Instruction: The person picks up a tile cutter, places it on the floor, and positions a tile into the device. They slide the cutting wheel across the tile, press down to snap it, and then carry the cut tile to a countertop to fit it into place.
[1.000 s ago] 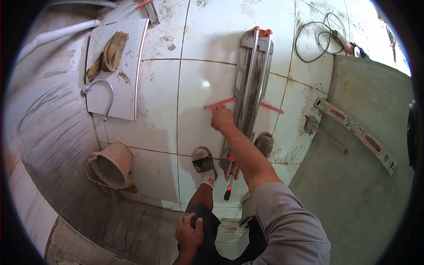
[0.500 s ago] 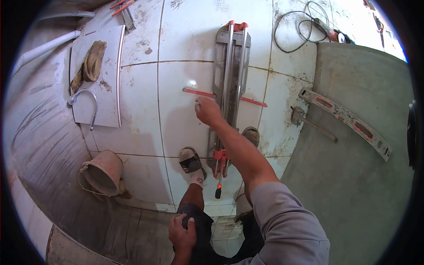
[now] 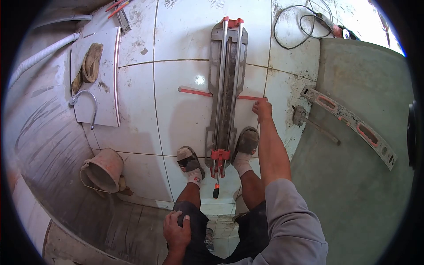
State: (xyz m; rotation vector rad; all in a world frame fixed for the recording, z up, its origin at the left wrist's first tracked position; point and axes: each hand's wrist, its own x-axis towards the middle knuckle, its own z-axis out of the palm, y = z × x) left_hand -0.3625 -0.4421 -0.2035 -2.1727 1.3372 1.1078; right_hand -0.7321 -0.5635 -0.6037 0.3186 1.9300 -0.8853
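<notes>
Our right hand rests at the right tip of the red guide bar, fingers bunched against it; we cannot tell whether they grip it. Our left hand lies spread on our left knee, holding nothing. The tile cutter lies on the floor between our feet. Its bed is bare, so we judge that no cutting has begun. A loose tile lies far left.

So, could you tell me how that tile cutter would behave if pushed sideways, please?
Probably stiff and heavy for its size: the tile cutter is a long metal base with two steel rails. It would likely slide or pivot rather than tip, lying flat and low on the glossy floor tiles. The thin red side arm by the right hand may flex.
</notes>
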